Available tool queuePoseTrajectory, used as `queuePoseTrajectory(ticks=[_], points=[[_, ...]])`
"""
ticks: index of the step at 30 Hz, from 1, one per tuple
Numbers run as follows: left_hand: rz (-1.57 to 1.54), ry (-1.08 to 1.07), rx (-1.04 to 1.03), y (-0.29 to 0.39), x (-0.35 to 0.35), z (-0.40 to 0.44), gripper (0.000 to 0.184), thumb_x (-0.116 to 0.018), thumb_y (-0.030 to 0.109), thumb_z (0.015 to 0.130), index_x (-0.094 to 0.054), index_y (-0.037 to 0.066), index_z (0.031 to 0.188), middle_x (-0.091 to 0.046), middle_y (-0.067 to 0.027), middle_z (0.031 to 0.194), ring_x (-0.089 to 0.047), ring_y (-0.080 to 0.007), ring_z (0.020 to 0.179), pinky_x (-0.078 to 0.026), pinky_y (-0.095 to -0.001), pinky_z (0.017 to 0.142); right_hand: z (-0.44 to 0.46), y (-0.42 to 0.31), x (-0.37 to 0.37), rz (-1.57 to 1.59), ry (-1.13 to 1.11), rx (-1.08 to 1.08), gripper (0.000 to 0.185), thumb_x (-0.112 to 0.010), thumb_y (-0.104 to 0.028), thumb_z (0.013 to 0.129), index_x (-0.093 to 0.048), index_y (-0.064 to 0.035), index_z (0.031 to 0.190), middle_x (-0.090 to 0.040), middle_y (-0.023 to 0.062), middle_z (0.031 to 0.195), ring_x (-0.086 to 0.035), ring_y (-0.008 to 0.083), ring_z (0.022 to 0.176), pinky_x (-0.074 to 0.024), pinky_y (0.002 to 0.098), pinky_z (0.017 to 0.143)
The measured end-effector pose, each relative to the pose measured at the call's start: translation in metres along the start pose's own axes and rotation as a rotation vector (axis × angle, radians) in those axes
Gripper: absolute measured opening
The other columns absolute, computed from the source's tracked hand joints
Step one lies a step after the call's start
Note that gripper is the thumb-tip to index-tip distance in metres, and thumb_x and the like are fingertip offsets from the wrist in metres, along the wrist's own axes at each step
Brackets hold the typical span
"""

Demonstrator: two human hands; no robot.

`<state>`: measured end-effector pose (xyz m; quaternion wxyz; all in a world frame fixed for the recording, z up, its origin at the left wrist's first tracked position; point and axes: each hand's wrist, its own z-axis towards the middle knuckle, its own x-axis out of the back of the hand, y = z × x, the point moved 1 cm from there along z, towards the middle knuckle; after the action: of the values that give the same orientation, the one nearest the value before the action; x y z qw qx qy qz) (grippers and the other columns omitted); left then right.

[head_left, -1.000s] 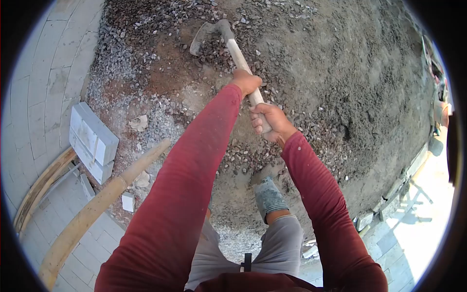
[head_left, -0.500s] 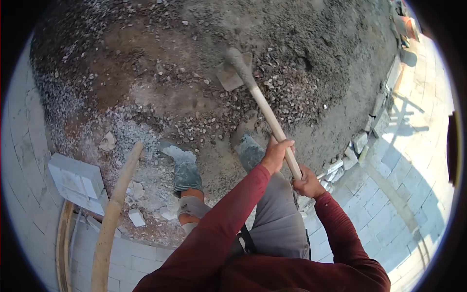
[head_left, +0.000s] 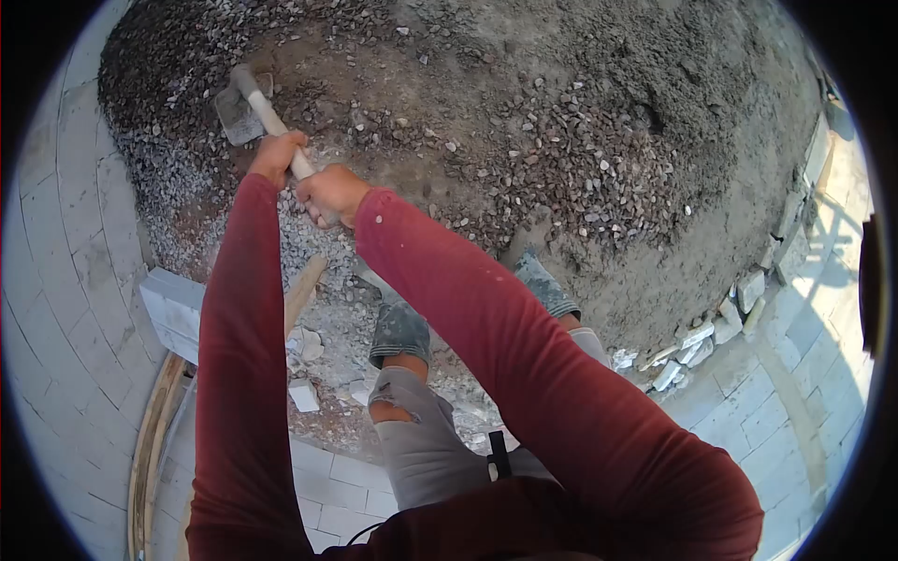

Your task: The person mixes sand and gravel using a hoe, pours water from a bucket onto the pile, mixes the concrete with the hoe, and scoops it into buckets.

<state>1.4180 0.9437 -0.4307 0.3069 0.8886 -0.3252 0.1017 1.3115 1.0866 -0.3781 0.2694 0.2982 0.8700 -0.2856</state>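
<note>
A hoe point(head_left: 268, 114) with a pale wooden handle reaches out to the upper left, its wide metal blade resting on or just over the dark gravel point(head_left: 187, 56). My left hand point(head_left: 278, 155) is wrapped round the handle close to the blade. Nearer the handle's end, my right hand point(head_left: 333, 194) grips it too. Grey gravel point(head_left: 178, 187) lies just below the blade. A mound of reddish stones point(head_left: 580, 173) is to the right, beside wet grey mortar point(head_left: 692, 65).
Pale blocks point(head_left: 173, 309) stand at the left by curved wooden strips point(head_left: 154, 449). A wooden pole point(head_left: 304, 292) shows partly behind my left arm. My boots point(head_left: 400, 332) stand on the rubble. Broken stone pieces point(head_left: 697, 344) line the right edge, beside paving point(head_left: 748, 411).
Both hands have swung the hoe from the middle far to the upper left, with my arms now stretched out. The blade has left the stones at the centre.
</note>
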Motion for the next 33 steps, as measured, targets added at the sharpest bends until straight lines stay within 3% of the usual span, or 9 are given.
queuePoseTrajectory(ticks=[4, 8, 10, 13, 16, 17, 21, 23, 33], points=[[-0.025, -0.100, 0.080, 0.004, -0.114, -0.064, 0.037, -0.071, 0.009, 0.079, -0.056, -0.011, 0.107, -0.064, -0.0144, 0.087, -0.067, -0.0260, 0.071, -0.055, -0.0412, 0.062, -0.099, 0.008, 0.074, 0.234, 0.072, -0.182, 0.017, -0.063, -0.007, 0.086, -0.052, -0.0022, 0.099, -0.053, 0.0042, 0.070, -0.050, 0.0139, 0.049, -0.0417, 0.0310, 0.040], [-0.094, -0.182, 0.002, -0.011, -0.231, -0.166, 0.076, -0.072, 0.011, 0.076, -0.026, -0.016, 0.129, -0.058, -0.0261, 0.107, -0.068, -0.0294, 0.079, -0.056, -0.0408, 0.061, -0.248, 0.000, 0.129, 0.048, 0.215, -0.209, 0.020, -0.061, -0.008, 0.088, -0.049, -0.0053, 0.105, -0.053, 0.0011, 0.073, -0.049, 0.0098, 0.052, -0.0417, 0.0286, 0.041], [-0.337, -0.245, -0.004, -0.027, -0.287, -0.220, 0.069, -0.073, 0.014, 0.077, -0.031, -0.011, 0.125, -0.050, -0.0270, 0.117, -0.066, -0.0274, 0.080, -0.056, -0.0411, 0.069, -0.319, 0.009, 0.151, 0.098, 0.324, -0.287, 0.023, -0.058, -0.006, 0.088, -0.048, -0.0062, 0.109, -0.053, 0.0017, 0.074, -0.049, 0.0096, 0.052, -0.0427, 0.0293, 0.042], [-0.928, -0.618, 0.404, -0.038, -0.349, -0.261, 0.027, -0.067, 0.008, 0.087, -0.052, -0.002, 0.107, -0.061, -0.0117, 0.089, -0.065, -0.0263, 0.078, -0.055, -0.0445, 0.072, -0.430, 0.033, 0.160, -0.066, 0.489, -0.275, 0.036, -0.061, -0.004, 0.082, -0.050, -0.0030, 0.116, -0.057, 0.0041, 0.075, -0.055, 0.0142, 0.052, -0.0458, 0.0318, 0.044], [-0.896, -0.848, 0.660, -0.050, -0.393, -0.350, 0.020, -0.065, 0.004, 0.087, -0.056, 0.004, 0.105, -0.062, -0.0089, 0.099, -0.063, -0.0278, 0.098, -0.049, -0.0474, 0.091, -0.536, 0.067, 0.199, -0.458, 0.593, -0.348, 0.041, -0.062, -0.005, 0.079, -0.050, 0.0003, 0.118, -0.059, 0.0062, 0.073, -0.059, 0.0147, 0.053, -0.0464, 0.0336, 0.044], [-0.925, -0.924, 0.704, -0.047, -0.399, -0.373, 0.021, -0.064, 0.002, 0.086, -0.056, 0.006, 0.105, -0.062, -0.0083, 0.101, -0.062, -0.0280, 0.102, -0.048, -0.0483, 0.095, -0.566, 0.066, 0.199, -0.704, 0.593, -0.328, 0.040, -0.065, -0.008, 0.078, -0.050, -0.0014, 0.115, -0.062, 0.0119, 0.072, -0.065, 0.0238, 0.059, -0.0506, 0.0386, 0.052], [-0.977, -1.099, 0.600, -0.021, -0.326, -0.445, 0.026, -0.064, 0.000, 0.084, -0.055, 0.016, 0.103, -0.060, -0.0026, 0.104, -0.054, -0.0263, 0.123, -0.036, -0.0559, 0.109, -0.626, 0.088, 0.196, -1.168, 0.565, -0.180, 0.041, -0.072, -0.021, 0.074, -0.052, -0.0092, 0.109, -0.067, 0.0193, 0.086, -0.066, 0.0426, 0.086, -0.0520, 0.0509, 0.075], [-0.927, -1.010, 0.554, 0.006, -0.262, -0.465, 0.020, -0.069, 0.007, 0.085, -0.058, 0.018, 0.098, -0.060, 0.0003, 0.103, -0.052, -0.0255, 0.127, -0.033, -0.0553, 0.114, -0.610, 0.082, 0.172, -1.267, 0.530, -0.013, 0.041, -0.073, -0.024, 0.076, -0.054, -0.0103, 0.110, -0.068, 0.0167, 0.090, -0.067, 0.0398, 0.088, -0.0511, 0.0531, 0.075], [-1.021, -0.386, 0.247, 0.080, 0.007, -0.479, 0.014, -0.059, 0.017, 0.082, -0.055, 0.011, 0.070, -0.055, 0.0000, 0.070, -0.057, -0.0189, 0.078, -0.045, -0.0433, 0.100, -0.502, -0.018, -0.029, -1.260, 0.212, 0.472, 0.026, -0.067, -0.023, 0.075, -0.068, -0.0055, 0.094, -0.071, 0.0195, 0.083, -0.069, 0.0418, 0.084, -0.0533, 0.0539, 0.075]])
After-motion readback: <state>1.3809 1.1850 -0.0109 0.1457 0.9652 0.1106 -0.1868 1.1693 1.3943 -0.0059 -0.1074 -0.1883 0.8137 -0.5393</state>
